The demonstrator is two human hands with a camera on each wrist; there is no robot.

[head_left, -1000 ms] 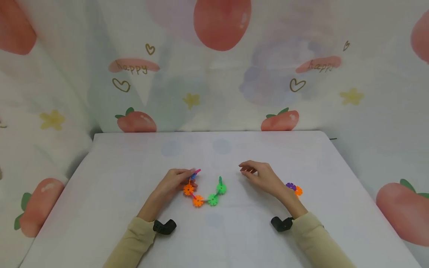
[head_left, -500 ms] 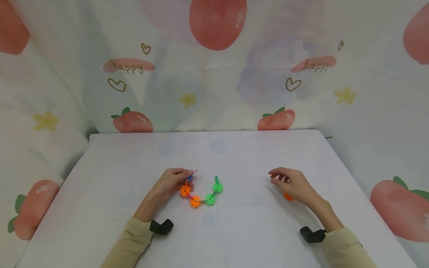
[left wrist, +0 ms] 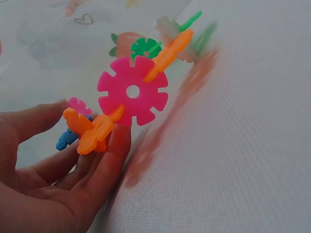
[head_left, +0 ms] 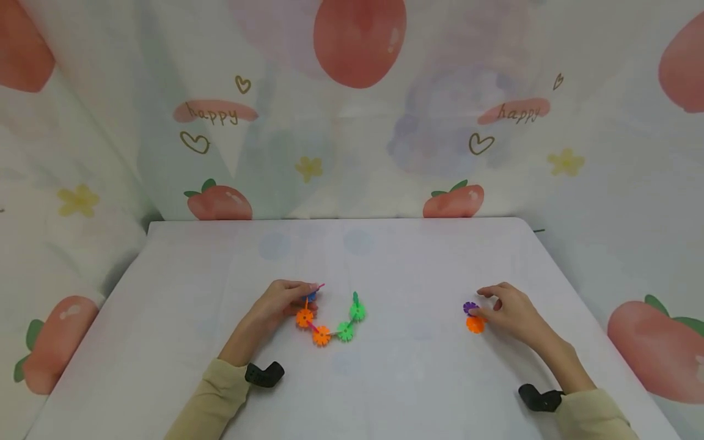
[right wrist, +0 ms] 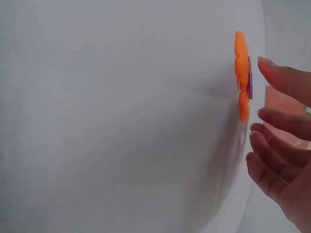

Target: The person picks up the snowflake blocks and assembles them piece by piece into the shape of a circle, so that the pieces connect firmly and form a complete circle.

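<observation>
My left hand point(head_left: 279, 299) pinches one end of a curved chain of slotted plastic snowflake discs at the blue disc point(head_left: 310, 297). From there the chain bends through an orange disc point(head_left: 305, 317) to the green disc point(head_left: 357, 312) and a darker green one standing on edge. In the left wrist view, a pink disc point(left wrist: 112, 90) faces the camera, joined to orange discs on both sides. My right hand point(head_left: 511, 311) holds nothing, its fingers spread and loosely bent. Beside its fingertips lie a purple disc point(head_left: 470, 308) and an orange disc point(right wrist: 241, 68), overlapping each other.
A white cloth covers the table point(head_left: 407, 379). Behind it and at both sides hangs a printed curtain point(head_left: 341, 140) with fruit, stars and hearts. A black wrist camera point(head_left: 265, 374) sits at the left sleeve, another point(head_left: 540, 398) at the right.
My right hand has travelled right, away from the chain, and come to the purple and orange discs. The left hand keeps its hold on the chain in nearly the same place.
</observation>
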